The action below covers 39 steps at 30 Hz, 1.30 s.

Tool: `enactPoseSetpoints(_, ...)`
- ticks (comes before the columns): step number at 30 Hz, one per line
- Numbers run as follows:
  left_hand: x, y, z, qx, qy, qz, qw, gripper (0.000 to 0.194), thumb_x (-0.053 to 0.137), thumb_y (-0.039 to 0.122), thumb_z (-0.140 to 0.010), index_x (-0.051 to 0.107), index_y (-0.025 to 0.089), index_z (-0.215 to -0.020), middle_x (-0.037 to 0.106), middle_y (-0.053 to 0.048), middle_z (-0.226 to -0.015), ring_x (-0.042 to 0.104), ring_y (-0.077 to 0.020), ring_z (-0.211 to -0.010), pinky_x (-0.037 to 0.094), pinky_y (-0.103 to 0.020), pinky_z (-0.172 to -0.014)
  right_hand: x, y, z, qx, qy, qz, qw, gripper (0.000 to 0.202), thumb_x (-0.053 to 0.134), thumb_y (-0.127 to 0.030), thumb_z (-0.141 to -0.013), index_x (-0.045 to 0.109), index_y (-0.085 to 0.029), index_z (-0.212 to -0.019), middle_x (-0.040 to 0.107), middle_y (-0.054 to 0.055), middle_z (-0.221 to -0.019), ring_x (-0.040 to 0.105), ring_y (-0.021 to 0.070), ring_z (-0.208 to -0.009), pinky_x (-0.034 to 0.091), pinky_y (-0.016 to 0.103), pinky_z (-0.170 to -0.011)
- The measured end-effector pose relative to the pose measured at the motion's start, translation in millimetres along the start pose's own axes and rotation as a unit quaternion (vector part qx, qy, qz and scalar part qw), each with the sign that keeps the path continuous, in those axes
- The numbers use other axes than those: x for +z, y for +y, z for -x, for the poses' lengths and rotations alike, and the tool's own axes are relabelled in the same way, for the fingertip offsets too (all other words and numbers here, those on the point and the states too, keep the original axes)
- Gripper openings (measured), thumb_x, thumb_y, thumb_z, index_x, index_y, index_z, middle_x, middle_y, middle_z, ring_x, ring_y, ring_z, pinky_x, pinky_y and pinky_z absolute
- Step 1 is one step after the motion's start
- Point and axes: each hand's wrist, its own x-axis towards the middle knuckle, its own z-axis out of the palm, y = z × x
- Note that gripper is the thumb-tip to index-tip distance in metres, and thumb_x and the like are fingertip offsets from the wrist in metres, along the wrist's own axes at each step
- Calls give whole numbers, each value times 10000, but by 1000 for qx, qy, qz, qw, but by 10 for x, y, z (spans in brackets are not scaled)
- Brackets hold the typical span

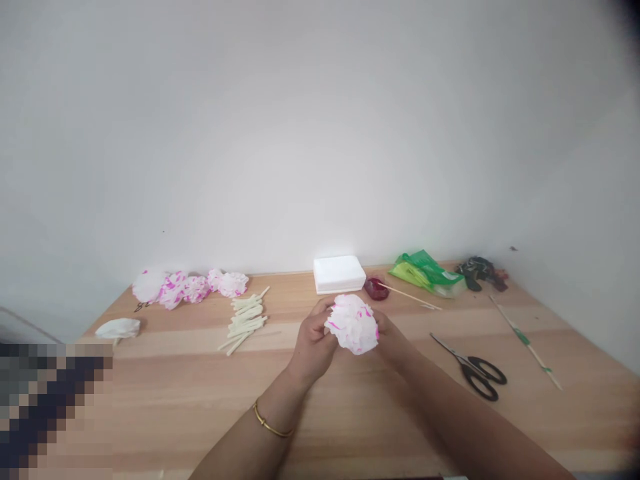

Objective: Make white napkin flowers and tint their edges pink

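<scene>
A ruffled white tissue-paper flower (353, 325) with pink edges is held up over the middle of the table. My left hand (316, 339) is closed around its underside from the left, fingers curled behind it. From the right, my right hand (389, 333) grips it too, though the petals cover most of those fingers. Whatever stem is below the bloom is hidden. Behind the flower stands a stack of white tissue paper (339, 273), with a dark red round object (376, 289) beside it and a thin wooden stick (410, 295) resting on that.
At the back left lie several pink-edged paper flowers (185, 288), and nearer, a plain white paper piece (118, 328). Pale short sticks (245, 321) are piled left of centre. On the right are black-handled scissors (473, 370), a green plastic package (425, 272), a dark bundle (480, 272) and a green-taped stick (523, 339).
</scene>
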Motion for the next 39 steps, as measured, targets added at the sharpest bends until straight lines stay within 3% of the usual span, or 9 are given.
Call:
enactPoseSetpoints(5, -28, -31, -11, -12, 51, -57, 997, 179, 573, 175, -816, 725, 220, -900, 621, -70, -1115, 562, -213, -1053, 437, -337, -912, 13, -122, -13, -15, -2, -49, 999, 656, 761, -404, -688, 514, -226, -1270, 568, 118, -1264, 548, 274, -1146, 427, 423, -985)
enactPoseSetpoints(11, -10, -87, -2, -35, 36, -107, 993, 256, 553, 133, -812, 701, 229, -998, 644, -56, -1014, 573, -201, -995, 435, -327, -887, 33, -107, 47, 11, 4, -84, 996, 892, 807, -296, -638, 308, -261, -1376, 519, 109, -1271, 568, 235, -1087, 470, 356, -910)
enactPoseSetpoints(18, 14, -127, 17, -30, 10, -150, 988, 281, 539, 149, -830, 673, 236, -1061, 649, -55, -1048, 573, -200, -982, 432, -330, -877, 24, -146, 43, 7, 47, -34, 998, 693, 741, -317, -710, 395, -243, -1305, 557, 80, -1154, 592, 207, -958, 491, 309, -822)
enactPoseSetpoints(23, 7, -185, 39, -21, -1, -159, 987, 260, 489, 175, -861, 667, 221, -1044, 650, -60, -999, 576, -199, -940, 441, -321, -816, 33, -205, 60, -18, 28, -16, 999, 875, 793, -293, -646, 297, -254, -1365, 518, 86, -1172, 579, 217, -980, 495, 300, -819)
enactPoseSetpoints(27, 21, -216, 51, 4, 3, -191, 982, 199, 472, 195, -874, 668, 195, -910, 638, -53, -859, 571, -182, -818, 432, -297, -726, 63, -205, 85, -28, 43, 55, 997, 921, 798, -293, -636, 264, -240, -1385, 501, 92, -1155, 580, 211, -929, 504, 309, -800)
enactPoseSetpoints(30, 14, -228, 42, 42, 11, -256, 966, 201, 462, 212, -878, 624, 179, -765, 600, -46, -715, 542, -171, -696, 405, -283, -634, 108, -206, 97, -38, 83, 118, 989, 820, 757, -316, -679, 309, -224, -1360, 511, 109, -1171, 577, 231, -965, 496, 342, -844)
enactPoseSetpoints(34, -75, -208, 29, 112, 10, -342, 933, 189, 474, 197, -856, 582, 174, -703, 590, -55, -661, 536, -179, -670, 396, -298, -638, 156, -291, 63, -44, 120, 172, 977, 646, 654, -371, -767, 362, -223, -1324, 571, 108, -1145, 585, 242, -994, 500, 351, -847)
enactPoseSetpoints(39, -307, -106, 108, 120, -7, -381, 917, 190, 481, 251, -890, 635, 170, -811, 638, -59, -691, 576, -175, -684, 428, -306, -692, 203, -472, -99, -41, 93, 273, 957, 549, 599, -409, -792, 430, -229, -1281, 622, 90, -1081, 601, 245, -965, 506, 344, -826)
